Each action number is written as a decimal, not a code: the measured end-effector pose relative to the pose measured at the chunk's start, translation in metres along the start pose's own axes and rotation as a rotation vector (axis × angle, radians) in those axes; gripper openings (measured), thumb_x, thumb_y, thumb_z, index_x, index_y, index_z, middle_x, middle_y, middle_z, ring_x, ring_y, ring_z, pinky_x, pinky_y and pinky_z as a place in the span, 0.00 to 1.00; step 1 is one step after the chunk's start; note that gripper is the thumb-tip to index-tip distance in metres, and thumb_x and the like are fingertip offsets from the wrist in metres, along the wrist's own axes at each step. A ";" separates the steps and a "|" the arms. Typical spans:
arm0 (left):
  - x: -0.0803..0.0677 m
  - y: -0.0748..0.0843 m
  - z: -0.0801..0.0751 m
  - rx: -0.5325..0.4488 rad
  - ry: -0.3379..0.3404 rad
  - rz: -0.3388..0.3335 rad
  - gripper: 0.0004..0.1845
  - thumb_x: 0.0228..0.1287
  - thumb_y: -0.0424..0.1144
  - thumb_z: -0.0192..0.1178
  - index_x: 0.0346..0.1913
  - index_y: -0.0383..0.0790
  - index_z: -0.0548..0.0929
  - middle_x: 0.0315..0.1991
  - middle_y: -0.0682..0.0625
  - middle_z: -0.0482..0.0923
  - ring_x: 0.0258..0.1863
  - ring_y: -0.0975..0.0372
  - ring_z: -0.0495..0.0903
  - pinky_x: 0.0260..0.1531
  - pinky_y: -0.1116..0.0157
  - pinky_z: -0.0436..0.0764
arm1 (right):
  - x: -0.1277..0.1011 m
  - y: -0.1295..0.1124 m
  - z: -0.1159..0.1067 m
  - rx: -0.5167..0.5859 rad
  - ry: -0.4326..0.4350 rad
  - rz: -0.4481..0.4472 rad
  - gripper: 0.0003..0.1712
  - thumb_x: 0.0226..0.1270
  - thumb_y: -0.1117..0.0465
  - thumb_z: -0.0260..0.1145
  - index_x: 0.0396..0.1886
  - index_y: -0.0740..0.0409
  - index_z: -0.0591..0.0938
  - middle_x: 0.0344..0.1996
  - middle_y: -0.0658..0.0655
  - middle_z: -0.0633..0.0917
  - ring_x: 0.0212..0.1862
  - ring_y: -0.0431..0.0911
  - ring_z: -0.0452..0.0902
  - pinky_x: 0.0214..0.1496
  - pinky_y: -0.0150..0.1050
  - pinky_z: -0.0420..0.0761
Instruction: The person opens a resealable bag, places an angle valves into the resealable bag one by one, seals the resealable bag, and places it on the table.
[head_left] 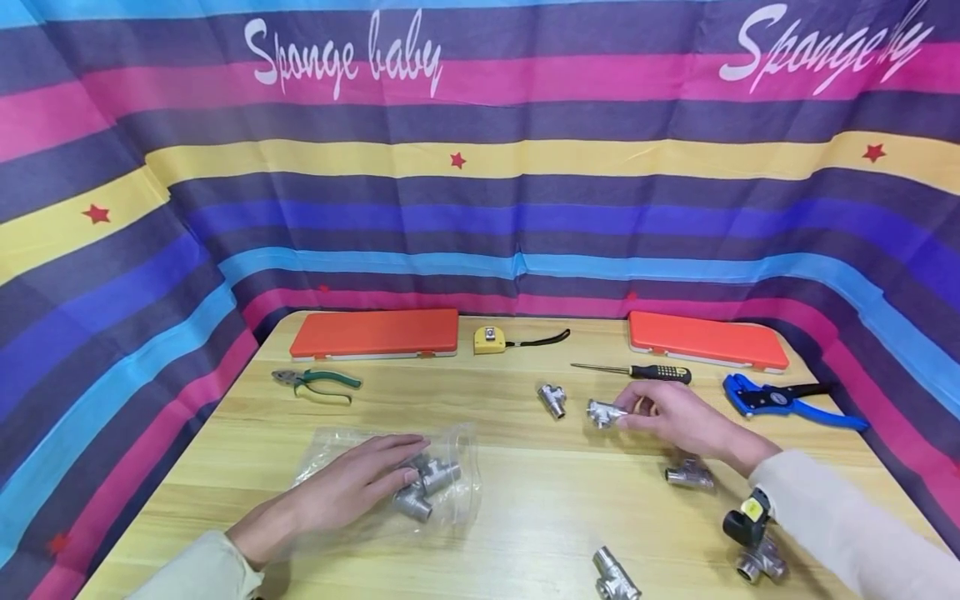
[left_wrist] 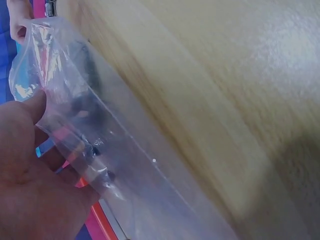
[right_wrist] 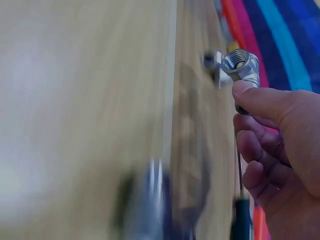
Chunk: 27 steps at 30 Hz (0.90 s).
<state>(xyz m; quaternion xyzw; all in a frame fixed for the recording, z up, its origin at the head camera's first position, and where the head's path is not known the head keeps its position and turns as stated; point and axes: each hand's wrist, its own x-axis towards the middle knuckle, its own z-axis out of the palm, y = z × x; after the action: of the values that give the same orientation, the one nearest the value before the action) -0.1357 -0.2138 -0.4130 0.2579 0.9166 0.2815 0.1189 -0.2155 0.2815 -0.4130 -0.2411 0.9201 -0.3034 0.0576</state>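
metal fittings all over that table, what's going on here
A person's right hand pinches one metal fitting. The left hand holds a clear bag with more fittings inside. Four other fittings lie loose on the table, with pliers and a screwdriver further back.

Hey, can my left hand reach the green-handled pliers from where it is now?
Probably yes. The pliers lie uncovered on the table beyond your left hand, and nothing visible blocks them, though that hand would likely have to release the plastic bag first.
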 end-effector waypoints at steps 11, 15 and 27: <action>-0.002 0.000 -0.001 -0.032 0.026 -0.009 0.29 0.89 0.56 0.49 0.81 0.47 0.75 0.80 0.48 0.73 0.80 0.44 0.71 0.77 0.35 0.70 | 0.028 -0.069 0.059 0.282 -0.181 -0.023 0.12 0.71 0.54 0.78 0.50 0.52 0.90 0.36 0.49 0.88 0.37 0.42 0.82 0.38 0.34 0.85; -0.003 0.000 -0.002 -0.035 0.030 0.002 0.28 0.89 0.55 0.49 0.81 0.46 0.74 0.80 0.47 0.73 0.80 0.44 0.71 0.77 0.35 0.70 | 0.041 -0.091 0.084 0.302 -0.203 -0.059 0.11 0.71 0.55 0.78 0.48 0.51 0.90 0.35 0.47 0.88 0.35 0.40 0.81 0.38 0.32 0.84; -0.004 -0.002 -0.002 -0.040 0.045 -0.004 0.29 0.89 0.57 0.48 0.80 0.47 0.75 0.79 0.46 0.74 0.79 0.43 0.72 0.77 0.34 0.69 | 0.071 -0.144 0.131 0.234 -0.164 -0.158 0.07 0.70 0.57 0.79 0.43 0.52 0.91 0.32 0.43 0.89 0.33 0.30 0.81 0.44 0.29 0.84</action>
<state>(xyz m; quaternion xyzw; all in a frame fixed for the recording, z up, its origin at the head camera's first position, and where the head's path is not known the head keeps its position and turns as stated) -0.1338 -0.2177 -0.4124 0.2474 0.9137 0.3051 0.1039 -0.1860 0.0771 -0.4323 -0.3283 0.8488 -0.3913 0.1363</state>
